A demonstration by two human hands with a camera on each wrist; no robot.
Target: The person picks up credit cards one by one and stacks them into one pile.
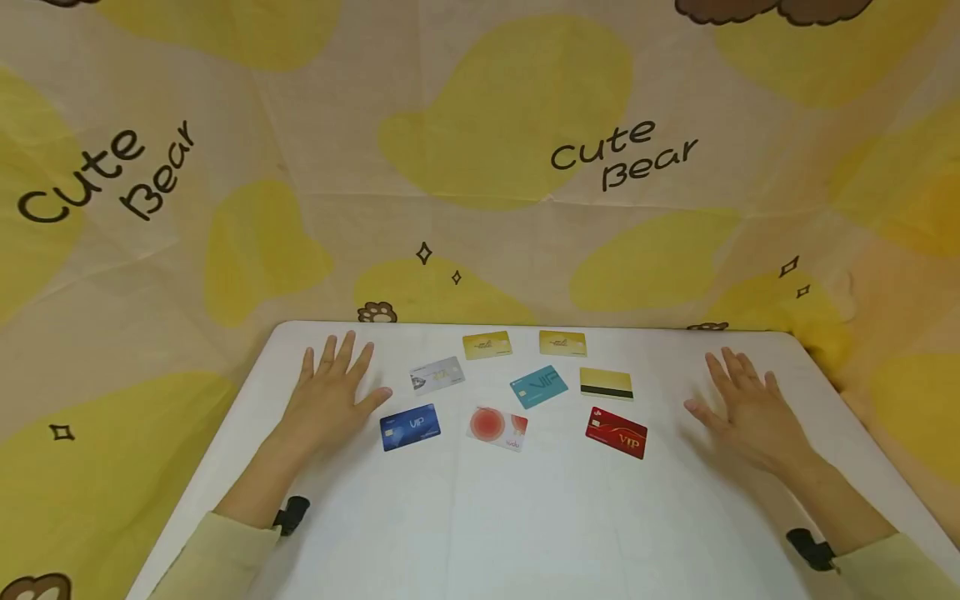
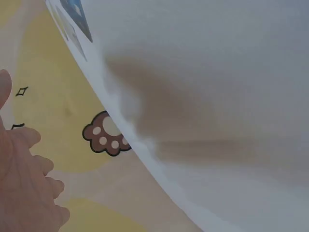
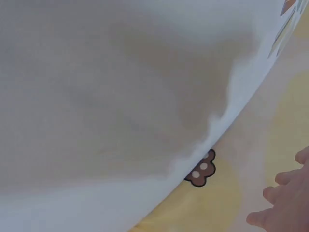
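Observation:
My left hand (image 1: 332, 398) is spread over the left side of the white table, palm down and holding nothing. Its thumb points toward the blue VIP card (image 1: 410, 427), the nearest card, with a silver card (image 1: 437, 376) just behind. On the right side my right hand (image 1: 752, 421) is spread too, with nothing in it; closest to it lies a red VIP card (image 1: 617, 432). Between the hands are a white card with red circles (image 1: 497, 428), a teal VIP card (image 1: 538, 387), a gold card with a dark stripe (image 1: 606, 384), and two gold cards (image 1: 487, 345) at the back.
The white table (image 1: 540, 525) carries all the cards, laid flat and apart from one another. Behind its far edge hangs a yellow patterned cloth (image 1: 495, 267) printed with "Cute Bear". Each wrist wears a black strap, the left one (image 1: 292, 516) showing beside the sleeve.

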